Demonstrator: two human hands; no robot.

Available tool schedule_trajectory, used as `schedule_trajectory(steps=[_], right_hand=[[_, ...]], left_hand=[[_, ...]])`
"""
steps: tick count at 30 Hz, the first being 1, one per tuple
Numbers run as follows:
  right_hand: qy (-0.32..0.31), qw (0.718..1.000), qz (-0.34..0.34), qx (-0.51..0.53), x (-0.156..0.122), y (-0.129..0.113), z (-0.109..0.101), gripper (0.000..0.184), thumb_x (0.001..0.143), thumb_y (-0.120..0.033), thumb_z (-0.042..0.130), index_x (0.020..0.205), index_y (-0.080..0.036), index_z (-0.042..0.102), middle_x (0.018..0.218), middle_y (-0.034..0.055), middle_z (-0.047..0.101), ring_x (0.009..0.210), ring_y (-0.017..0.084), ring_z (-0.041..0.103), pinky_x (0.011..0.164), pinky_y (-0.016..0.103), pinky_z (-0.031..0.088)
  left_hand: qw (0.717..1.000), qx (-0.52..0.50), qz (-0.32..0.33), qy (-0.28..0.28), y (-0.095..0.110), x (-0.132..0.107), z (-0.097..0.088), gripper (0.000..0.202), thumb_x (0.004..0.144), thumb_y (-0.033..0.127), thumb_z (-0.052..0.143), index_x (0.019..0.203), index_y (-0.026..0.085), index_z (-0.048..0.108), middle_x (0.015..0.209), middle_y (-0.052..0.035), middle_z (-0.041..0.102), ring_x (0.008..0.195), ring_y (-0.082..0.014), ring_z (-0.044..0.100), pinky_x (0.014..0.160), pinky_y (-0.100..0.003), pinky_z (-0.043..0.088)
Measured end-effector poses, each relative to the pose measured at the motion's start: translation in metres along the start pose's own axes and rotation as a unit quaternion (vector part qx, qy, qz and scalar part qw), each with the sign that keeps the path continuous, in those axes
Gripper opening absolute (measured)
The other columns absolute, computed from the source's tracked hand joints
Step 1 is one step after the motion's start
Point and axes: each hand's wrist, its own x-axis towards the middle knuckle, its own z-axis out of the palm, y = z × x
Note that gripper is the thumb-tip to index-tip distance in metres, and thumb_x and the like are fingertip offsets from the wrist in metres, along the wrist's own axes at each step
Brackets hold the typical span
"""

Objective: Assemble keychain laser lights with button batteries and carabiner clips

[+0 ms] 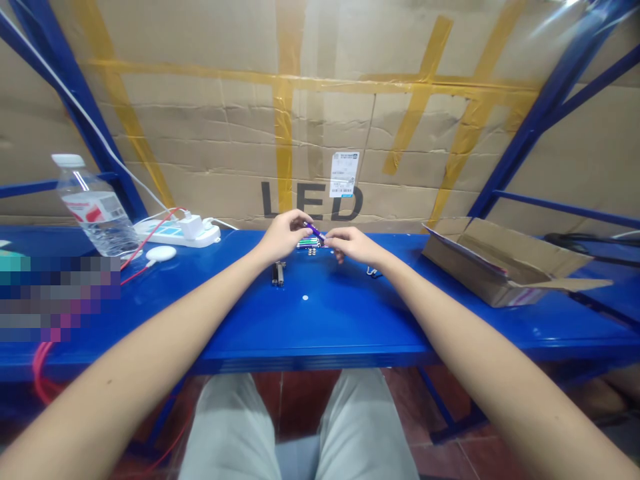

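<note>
A small slim purple tube (315, 231) slants between my hands, held above the far half of the blue table. Its upper left end is pinched by the closed fingers of my left hand (283, 236). My right hand (354, 244) is closed on the lower right end, thumb and forefinger together. Just behind and below lie green and silvery tubes (307, 243), with several tiny shiny pieces (312, 252) in front of them. Two dark metallic tubes (279, 274) rest below my left wrist. Beside my right wrist is a small black and white item (372, 271), partly hidden.
An open cardboard box (467, 270) stands at the right on the blue table (320, 327). To the left are a water bottle (95, 207), a white power strip (173, 231) with cables and a white round device (161, 253). Large cardboard (210, 133) forms the back.
</note>
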Motion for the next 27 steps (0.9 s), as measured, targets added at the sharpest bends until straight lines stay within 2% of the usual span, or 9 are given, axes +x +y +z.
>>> schedule_trajectory(steps=[5,8,11,15,18,21,24,27], right_hand=[[0.012,0.998,-0.019,0.052,0.005,0.009,0.002,0.024,0.084,-0.036,0.062,0.078,-0.014,0.070,0.080,0.0054,0.070,0.080,0.017,0.062,0.083,0.034,0.048],[0.015,0.987,-0.026,0.161,0.007,0.012,0.006,0.021,0.079,-0.034,0.068,0.081,-0.013,0.073,0.089,0.0088,0.073,0.089,0.020,0.065,0.088,0.038,0.049],[-0.029,0.961,-0.044,0.270,0.006,0.011,0.010,0.023,0.077,-0.032,0.071,0.089,-0.013,0.073,0.094,0.0112,0.075,0.094,0.022,0.067,0.089,0.039,0.050],[-0.063,0.948,-0.042,0.310,0.002,0.008,0.011,0.022,0.077,-0.031,0.072,0.090,-0.013,0.069,0.077,0.0069,0.070,0.074,0.020,0.067,0.074,0.035,0.052],[-0.053,0.961,-0.053,0.265,0.001,0.006,0.010,0.015,0.081,-0.030,0.067,0.077,-0.015,0.063,0.062,-0.0001,0.059,0.058,0.015,0.061,0.061,0.032,0.049],[-0.012,0.986,-0.061,0.156,0.001,0.004,0.009,0.018,0.083,-0.026,0.060,0.068,-0.017,0.057,0.051,-0.0039,0.048,0.048,0.013,0.054,0.053,0.029,0.043],[0.030,0.997,-0.063,0.043,0.001,0.002,0.009,0.015,0.084,-0.024,0.054,0.077,-0.016,0.063,0.050,-0.0045,0.049,0.045,0.012,0.050,0.051,0.028,0.039],[0.057,0.992,-0.098,-0.059,0.001,0.000,0.008,0.021,0.084,-0.024,0.051,0.084,-0.013,0.069,0.055,-0.0023,0.056,0.050,0.012,0.049,0.055,0.027,0.037]], left_hand=[[0.996,-0.064,0.029,-0.052,0.012,-0.004,0.004,0.015,0.082,0.015,0.061,0.097,0.016,0.062,0.105,-0.0093,0.074,0.100,-0.0191,0.069,0.094,-0.039,0.054],[0.992,-0.098,0.037,-0.077,0.013,-0.005,0.006,0.016,0.084,0.014,0.059,0.100,0.018,0.060,0.115,-0.0111,0.072,0.111,-0.0207,0.067,0.098,-0.041,0.053],[0.986,-0.138,0.032,-0.090,0.011,-0.005,0.008,0.012,0.086,0.017,0.061,0.098,0.018,0.059,0.120,-0.0129,0.070,0.116,-0.0241,0.065,0.097,-0.045,0.053],[0.972,-0.208,0.018,-0.108,0.006,-0.004,0.010,0.018,0.083,0.026,0.070,0.096,0.017,0.062,0.124,-0.0148,0.069,0.117,-0.0295,0.064,0.099,-0.049,0.050],[0.953,-0.280,-0.002,-0.113,0.007,-0.003,0.010,0.029,0.078,0.033,0.076,0.101,0.017,0.066,0.122,-0.0141,0.070,0.124,-0.0321,0.060,0.107,-0.051,0.042],[0.920,-0.376,-0.061,-0.090,0.010,-0.002,0.007,0.041,0.083,0.052,0.066,0.103,0.016,0.069,0.118,-0.0152,0.072,0.129,-0.0341,0.055,0.112,-0.052,0.036],[0.885,-0.445,-0.120,-0.068,0.010,0.000,0.003,0.060,0.086,0.067,0.050,0.107,0.014,0.069,0.119,-0.0190,0.070,0.131,-0.0366,0.053,0.110,-0.052,0.039],[0.867,-0.472,-0.153,-0.050,0.005,0.001,0.000,0.070,0.086,0.072,0.042,0.113,0.013,0.067,0.121,-0.0206,0.069,0.131,-0.0375,0.053,0.108,-0.050,0.042]])
